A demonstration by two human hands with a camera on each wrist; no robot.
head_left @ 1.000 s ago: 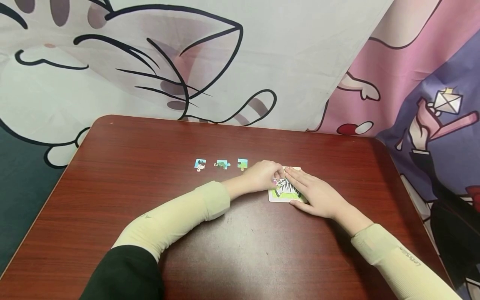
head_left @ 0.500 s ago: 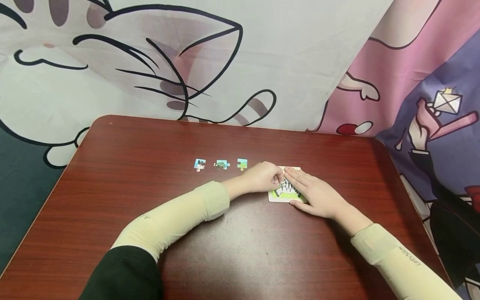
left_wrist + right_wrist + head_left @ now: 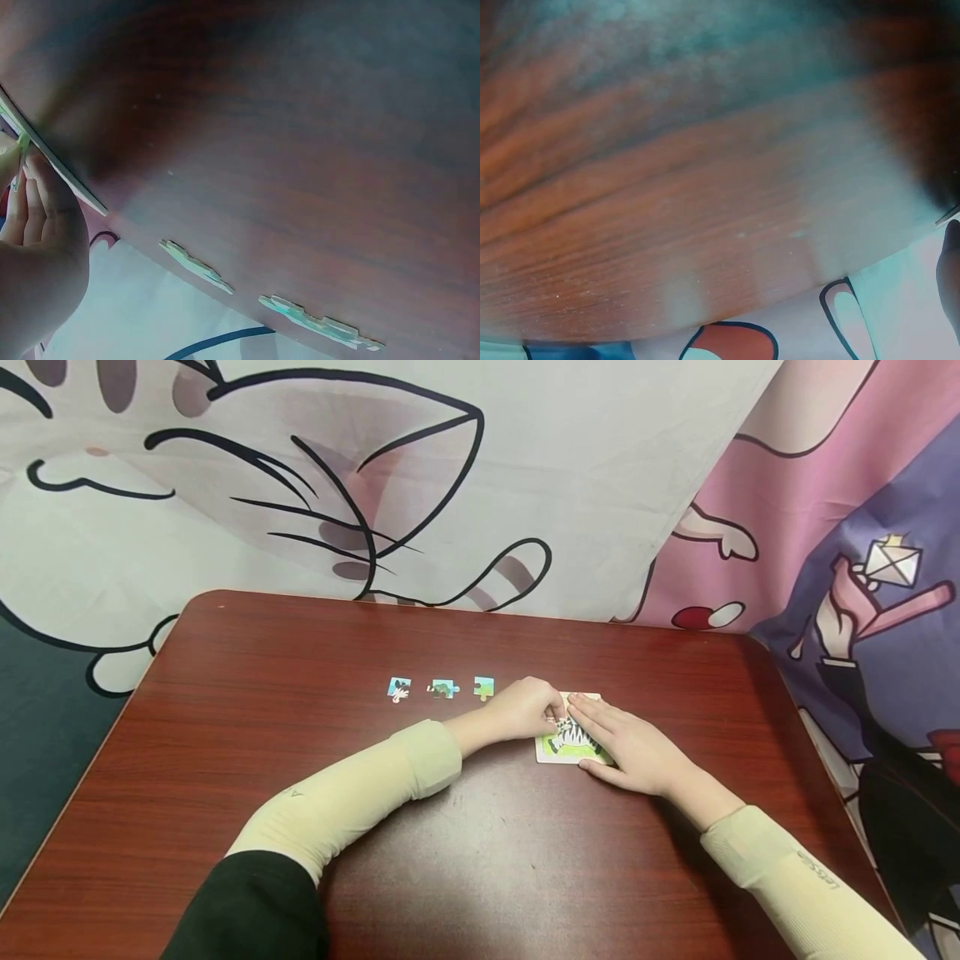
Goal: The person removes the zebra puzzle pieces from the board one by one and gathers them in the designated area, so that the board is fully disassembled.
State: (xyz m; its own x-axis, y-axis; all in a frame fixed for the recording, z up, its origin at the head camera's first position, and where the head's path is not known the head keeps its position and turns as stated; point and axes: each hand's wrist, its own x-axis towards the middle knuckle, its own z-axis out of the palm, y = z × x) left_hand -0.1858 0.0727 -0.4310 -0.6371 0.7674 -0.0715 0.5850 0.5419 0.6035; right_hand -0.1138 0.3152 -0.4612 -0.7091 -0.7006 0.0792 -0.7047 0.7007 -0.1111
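A small square zebra puzzle (image 3: 573, 750) with a pale border lies on the table, partly covered by both hands. Over its left side, my left hand (image 3: 523, 708) pinches a puzzle piece (image 3: 23, 142) between thumb and fingers. That piece looks green and tilted in the left wrist view; its picture is mostly hidden. My right hand (image 3: 637, 747) rests on the puzzle's right side, its fingers straight and its thumb at the near edge. The right wrist view catches only a bit of a finger (image 3: 949, 274) at its right border.
Three loose puzzle pieces lie in a row left of the puzzle: a blue and white one (image 3: 399, 688), a blue-green one (image 3: 443, 689) and a green one (image 3: 483, 687). The brown table (image 3: 480, 852) meets a printed cloth (image 3: 600, 485) at its far edge.
My left hand has shifted slightly away from me over the puzzle, its fingers still bent together. The right hand stays where it was. The loose pieces have not moved.
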